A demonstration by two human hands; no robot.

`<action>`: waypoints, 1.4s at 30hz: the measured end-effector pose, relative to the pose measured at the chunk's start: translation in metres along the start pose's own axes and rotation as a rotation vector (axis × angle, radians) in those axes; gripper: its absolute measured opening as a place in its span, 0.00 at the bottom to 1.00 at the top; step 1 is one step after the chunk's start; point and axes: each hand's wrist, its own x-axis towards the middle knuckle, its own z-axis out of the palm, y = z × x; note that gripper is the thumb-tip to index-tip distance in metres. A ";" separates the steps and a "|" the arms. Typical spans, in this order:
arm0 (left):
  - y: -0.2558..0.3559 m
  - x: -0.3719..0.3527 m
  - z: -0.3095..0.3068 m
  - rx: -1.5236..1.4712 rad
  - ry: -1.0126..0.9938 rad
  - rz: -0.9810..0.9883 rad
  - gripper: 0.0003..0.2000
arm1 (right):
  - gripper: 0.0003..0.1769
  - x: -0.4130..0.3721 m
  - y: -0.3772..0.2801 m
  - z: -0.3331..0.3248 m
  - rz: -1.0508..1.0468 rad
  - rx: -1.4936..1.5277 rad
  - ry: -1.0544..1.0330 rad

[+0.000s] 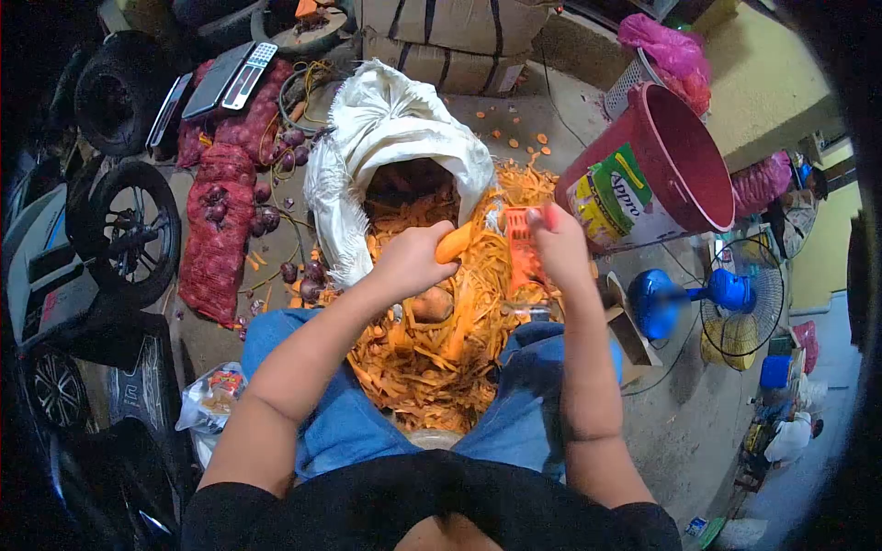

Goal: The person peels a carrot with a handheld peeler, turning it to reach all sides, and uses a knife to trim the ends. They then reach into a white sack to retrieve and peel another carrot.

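My left hand is closed around the near end of an orange carrot, which points away to the right. My right hand is closed on a red-handled peeler, its head blurred beside the carrot's far end. Below both hands, between my knees, lies a heap of orange peelings with a rounded brownish-orange root on it. A red plastic basket stands just left of my right hand, partly hidden.
An open white sack with orange scraps inside stands ahead. A large red bucket is at the right, near a fan. Red net bags of onions, a scale and motorbikes line the left.
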 end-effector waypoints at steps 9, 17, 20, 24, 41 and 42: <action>-0.033 0.001 0.036 0.256 -0.284 -0.128 0.21 | 0.09 0.010 0.069 0.004 0.362 1.361 0.350; -0.071 0.015 0.085 0.641 -0.754 -0.328 0.24 | 0.15 0.028 0.099 -0.040 0.341 1.472 0.703; -0.060 0.056 0.092 0.750 -0.782 -0.231 0.21 | 0.14 0.019 0.090 -0.059 0.318 1.556 0.790; 0.017 0.167 0.091 0.762 -0.680 0.127 0.15 | 0.14 0.012 0.107 -0.076 0.322 1.568 0.783; 0.032 0.184 -0.002 0.405 -0.185 0.163 0.18 | 0.12 0.011 0.082 -0.082 0.366 1.606 0.684; -0.016 0.175 0.004 0.441 -0.280 0.005 0.18 | 0.12 0.012 0.081 -0.081 0.389 1.586 0.684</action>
